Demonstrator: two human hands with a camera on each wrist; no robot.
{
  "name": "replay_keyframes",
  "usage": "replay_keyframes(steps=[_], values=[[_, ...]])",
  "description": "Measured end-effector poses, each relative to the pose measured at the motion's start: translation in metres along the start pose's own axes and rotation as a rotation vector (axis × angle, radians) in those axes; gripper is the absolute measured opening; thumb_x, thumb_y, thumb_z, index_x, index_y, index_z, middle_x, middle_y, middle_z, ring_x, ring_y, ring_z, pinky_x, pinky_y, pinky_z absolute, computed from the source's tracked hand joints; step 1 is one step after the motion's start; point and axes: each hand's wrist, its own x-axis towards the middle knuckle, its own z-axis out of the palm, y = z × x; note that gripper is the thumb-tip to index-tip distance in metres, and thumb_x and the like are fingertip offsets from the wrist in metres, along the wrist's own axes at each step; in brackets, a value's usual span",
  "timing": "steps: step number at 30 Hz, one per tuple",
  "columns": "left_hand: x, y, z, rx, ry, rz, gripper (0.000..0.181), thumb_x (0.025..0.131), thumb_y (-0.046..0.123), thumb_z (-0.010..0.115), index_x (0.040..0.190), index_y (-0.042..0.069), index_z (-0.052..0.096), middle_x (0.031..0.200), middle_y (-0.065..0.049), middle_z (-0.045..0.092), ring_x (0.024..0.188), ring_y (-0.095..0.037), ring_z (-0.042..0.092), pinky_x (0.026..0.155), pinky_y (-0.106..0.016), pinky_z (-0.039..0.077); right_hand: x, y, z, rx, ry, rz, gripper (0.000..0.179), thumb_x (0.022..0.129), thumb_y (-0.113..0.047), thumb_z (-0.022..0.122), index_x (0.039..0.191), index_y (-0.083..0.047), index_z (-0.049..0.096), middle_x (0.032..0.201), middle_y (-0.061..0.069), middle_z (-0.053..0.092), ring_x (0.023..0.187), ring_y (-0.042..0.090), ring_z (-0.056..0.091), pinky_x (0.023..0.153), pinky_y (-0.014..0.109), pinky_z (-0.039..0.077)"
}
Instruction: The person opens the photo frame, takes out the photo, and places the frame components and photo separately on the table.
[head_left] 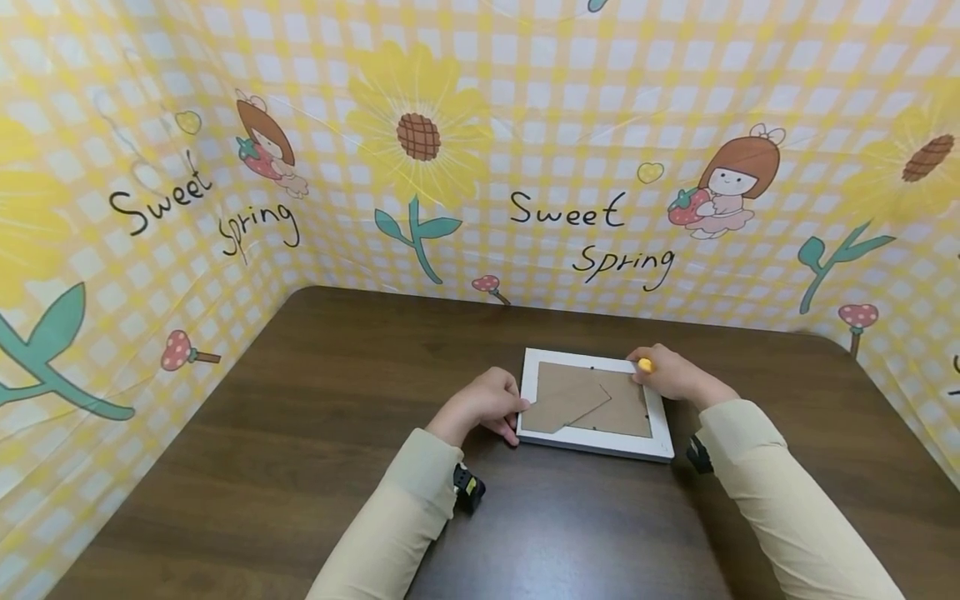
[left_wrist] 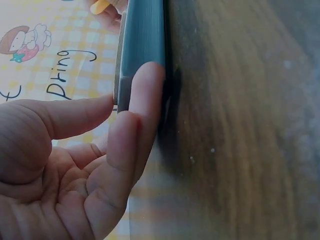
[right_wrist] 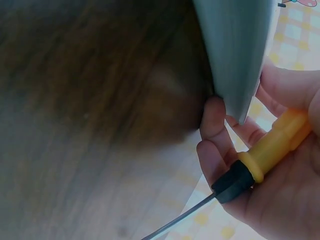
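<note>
A white picture frame (head_left: 531,379) lies back side up on the table, its brown backing board (head_left: 573,387) showing. Small dark tabs dot the board's edge, and a thin angled line crosses it. At the frame's left edge, my left hand (head_left: 491,402) pinches it, thumb on the back side and fingers along the grey side (left_wrist: 144,45). My right hand (head_left: 671,375) grips the far right corner. Across that palm lies a screwdriver (right_wrist: 275,145) with a yellow and black handle, held along with the frame; its metal shaft (right_wrist: 180,218) points away from the frame.
The dark wooden table (head_left: 360,367) extends around the frame. Behind it and on the left hangs a yellow checked cloth (head_left: 315,108) printed with flowers and lettering. Dark wrist cameras sit at both cuffs, the left one (head_left: 468,487) close over the tabletop.
</note>
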Motion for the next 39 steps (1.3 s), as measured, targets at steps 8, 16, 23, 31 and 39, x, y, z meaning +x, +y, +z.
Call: replay_keyframes(steps=[8,16,23,31,39], values=[[0.001,0.006,0.000,0.026,0.018,0.010,0.025,0.098,0.004,0.059,0.075,0.004,0.049,0.061,-0.010,0.051,0.044,-0.015,0.061,0.049,-0.026,0.055,-0.004,0.000,0.000,-0.037,0.024,-0.019,0.039,0.096,-0.008,0.057,0.131,0.009,0.053,0.126,0.035,0.050,0.102,0.039,0.054,0.086,0.053,0.047],[0.004,0.007,-0.002,0.093,0.052,0.002,0.026,0.098,0.006,0.060,0.073,0.004,0.050,0.061,-0.009,0.051,0.042,-0.014,0.057,0.052,-0.029,0.057,-0.013,-0.001,0.002,-0.047,0.026,-0.028,0.038,0.095,-0.009,0.059,0.128,0.009,0.055,0.116,0.031,0.052,0.093,0.034,0.052,0.077,0.044,0.046],[0.010,0.011,-0.002,0.152,0.087,-0.015,0.026,0.098,0.008,0.061,0.074,0.003,0.052,0.061,-0.009,0.051,0.041,-0.014,0.056,0.048,-0.026,0.054,-0.021,-0.003,0.003,-0.067,0.030,-0.003,0.038,0.096,-0.011,0.058,0.128,0.009,0.054,0.114,0.031,0.052,0.093,0.034,0.054,0.081,0.049,0.048],[0.019,0.017,0.000,0.248,0.147,-0.049,0.024,0.096,0.012,0.065,0.076,0.003,0.055,0.071,-0.009,0.051,0.043,-0.016,0.057,0.048,-0.026,0.053,-0.025,-0.004,0.002,-0.107,0.020,0.025,0.035,0.097,-0.014,0.059,0.125,0.007,0.055,0.109,0.026,0.054,0.090,0.033,0.055,0.079,0.048,0.049],[0.025,0.018,-0.005,0.320,0.189,-0.060,0.022,0.096,0.017,0.066,0.080,0.003,0.060,0.075,-0.009,0.056,0.045,-0.016,0.059,0.049,-0.025,0.051,-0.029,-0.008,0.003,-0.124,0.019,-0.001,0.030,0.096,-0.011,0.059,0.118,0.009,0.056,0.103,0.023,0.055,0.086,0.030,0.054,0.074,0.044,0.050]])
